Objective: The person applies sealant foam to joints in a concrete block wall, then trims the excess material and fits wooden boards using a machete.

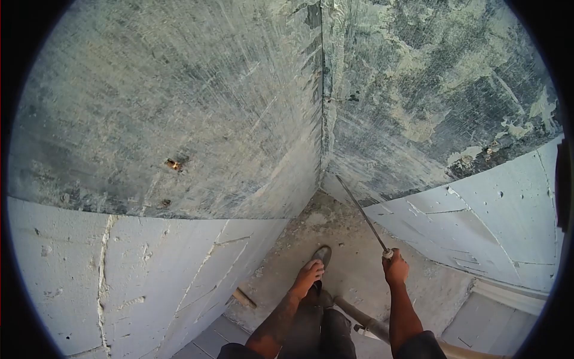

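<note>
Long thin metal rod [362, 210] slants up from the right hand [395, 267] toward the corner where two rough grey plastered walls [179, 107] meet; the fingers of that hand are clamped around its lower end. Left hand [307, 276] hangs over the raised knee, fingers loosely together, holding nothing. A grey shoe [321, 255] rests on the dusty concrete floor [347, 239]. A pale pipe [365, 322] lies below the hands.
</note>
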Tool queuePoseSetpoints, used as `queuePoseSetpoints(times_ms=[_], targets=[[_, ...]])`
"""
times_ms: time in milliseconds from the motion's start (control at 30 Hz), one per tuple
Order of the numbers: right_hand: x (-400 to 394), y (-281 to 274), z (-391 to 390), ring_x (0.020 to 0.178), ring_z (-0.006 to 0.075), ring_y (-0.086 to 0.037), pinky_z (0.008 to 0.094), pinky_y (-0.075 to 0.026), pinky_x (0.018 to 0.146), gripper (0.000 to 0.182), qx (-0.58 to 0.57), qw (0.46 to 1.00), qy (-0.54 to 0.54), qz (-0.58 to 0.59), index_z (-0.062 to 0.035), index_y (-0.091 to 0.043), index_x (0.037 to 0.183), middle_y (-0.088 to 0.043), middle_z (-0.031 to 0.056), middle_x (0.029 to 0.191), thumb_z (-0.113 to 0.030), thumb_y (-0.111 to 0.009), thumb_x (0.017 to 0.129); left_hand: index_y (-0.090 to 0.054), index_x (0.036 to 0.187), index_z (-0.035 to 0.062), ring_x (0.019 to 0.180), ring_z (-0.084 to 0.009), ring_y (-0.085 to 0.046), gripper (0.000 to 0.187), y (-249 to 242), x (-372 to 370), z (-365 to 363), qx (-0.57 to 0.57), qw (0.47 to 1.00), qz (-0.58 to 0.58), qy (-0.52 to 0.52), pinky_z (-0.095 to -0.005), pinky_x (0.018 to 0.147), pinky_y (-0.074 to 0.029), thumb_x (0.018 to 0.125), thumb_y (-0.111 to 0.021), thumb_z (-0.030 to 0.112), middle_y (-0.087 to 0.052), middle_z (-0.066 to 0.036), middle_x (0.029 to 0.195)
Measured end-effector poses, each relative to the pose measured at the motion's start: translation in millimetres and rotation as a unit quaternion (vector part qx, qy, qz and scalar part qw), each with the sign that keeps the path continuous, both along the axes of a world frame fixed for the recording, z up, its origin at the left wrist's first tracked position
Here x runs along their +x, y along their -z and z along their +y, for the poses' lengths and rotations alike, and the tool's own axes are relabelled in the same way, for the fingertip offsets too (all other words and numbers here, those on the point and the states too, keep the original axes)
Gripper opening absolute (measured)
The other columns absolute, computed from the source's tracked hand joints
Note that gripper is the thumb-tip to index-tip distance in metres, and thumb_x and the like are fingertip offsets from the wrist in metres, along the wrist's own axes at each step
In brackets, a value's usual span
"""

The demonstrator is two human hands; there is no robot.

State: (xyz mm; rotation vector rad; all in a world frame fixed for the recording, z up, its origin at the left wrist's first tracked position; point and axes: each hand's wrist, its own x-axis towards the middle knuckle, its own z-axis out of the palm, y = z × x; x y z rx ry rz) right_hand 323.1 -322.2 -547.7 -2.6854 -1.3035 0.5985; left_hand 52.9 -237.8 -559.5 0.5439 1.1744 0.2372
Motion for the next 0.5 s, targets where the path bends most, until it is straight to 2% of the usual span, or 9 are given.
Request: queuePoseSetpoints(times_ms=[67, 167, 367, 433, 500], targets=[[19.2, 4.6, 19.3, 0.066, 0.0333, -0.06, 0.0428, -0.046, 0.061, 0.032, -0.006, 0.999, -0.034, -0.02, -0.0088, -0.048, 0.096, -0.061, 0.0157, 0.077, -0.026, -0.061, 0.073, -0.037, 0.123, 0.0022, 0.106, -0.0248, -0.05, 0.052, 12.8, -26.2, -15.1, -0.05, 0.997, 0.053, -0.01, -0.0351, 0.087, -0.04, 0.087, -0.046, 0.038, -0.048, -0.015, 0.119], [55.4, 8.5, 47.9, 0.069, 0.0331, -0.06, 0.0427, -0.046, 0.063, 0.036, -0.045, 0.994, -0.094, -0.025, -0.0074, -0.047, 0.099, -0.061, 0.0159, 0.077, -0.025, -0.062, 0.071, -0.038, 0.122, 0.0035, 0.105, -0.0245, -0.051, 0.051, 24.2, -51.9, -37.1, -0.072, 0.995, 0.071, -0.008, -0.0358, 0.087, -0.04, 0.086, -0.047, 0.038, -0.049, -0.015, 0.118], [95.0, -6.7, 77.5, 0.072, 0.0331, -0.06, 0.0422, -0.047, 0.066, 0.036, -0.082, 0.982, -0.155, -0.065, -0.0036, -0.05, 0.097, -0.061, 0.0175, 0.077, -0.022, -0.063, 0.068, -0.038, 0.122, 0.0026, 0.106, -0.0252, -0.05, 0.053, 31.0, -37.3, -41.1, -0.094, 0.991, 0.096, 0.016, -0.0377, 0.088, -0.039, 0.085, -0.046, 0.04, -0.051, -0.014, 0.116], [95.0, -1.5, 79.1, 0.07, 0.0334, -0.06, 0.0419, -0.047, 0.067, 0.034, -0.065, 0.983, -0.16, -0.058, -0.0024, -0.05, 0.095, -0.061, 0.0178, 0.075, -0.021, -0.062, 0.069, -0.038, 0.122, 0.0025, 0.106, -0.025, -0.05, 0.056, 38.4, -17.9, -34.6, -0.103, 0.993, 0.061, 0.013, -0.0381, 0.089, -0.038, 0.085, -0.046, 0.044, -0.051, -0.014, 0.116], [87.9, 4.2, 73.1, 0.069, 0.0341, -0.06, 0.0423, -0.048, 0.067, 0.031, -0.081, 0.985, -0.145, -0.043, -0.0017, -0.051, 0.092, -0.062, 0.0177, 0.074, -0.021, -0.061, 0.07, -0.039, 0.123, 0.0036, 0.109, -0.0246, -0.049, 0.057, 56.0, 3.1, -27.7, -0.105, 0.994, -0.012, 0.016, -0.0381, 0.09, -0.037, 0.087, -0.038, 0.048, -0.05, -0.013, 0.118]])
